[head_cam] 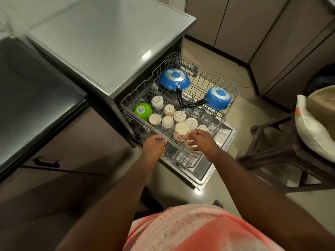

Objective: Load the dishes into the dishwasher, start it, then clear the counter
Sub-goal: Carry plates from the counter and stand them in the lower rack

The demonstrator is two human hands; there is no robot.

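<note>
The dishwasher's upper wire rack (230,86) is pulled out over the open door (204,175). Upside down in it sit a blue frying pan (174,79), a blue saucepan (218,98), a green bowl (142,110) and several white cups (167,122). A patterned mug (180,134) stands inverted near the rack's front. My right hand (203,144) is closed around another patterned cup (190,144) beside that mug. My left hand (154,146) hovers at the rack's front rail, fingers curled and apart, holding nothing.
The grey dishwasher top (108,38) and a dark counter (34,98) lie to the left, with a drawer handle (46,163) below. A dark wooden chair (282,154) holding a cushion (317,124) stands at right. Cabinets (253,24) line the back.
</note>
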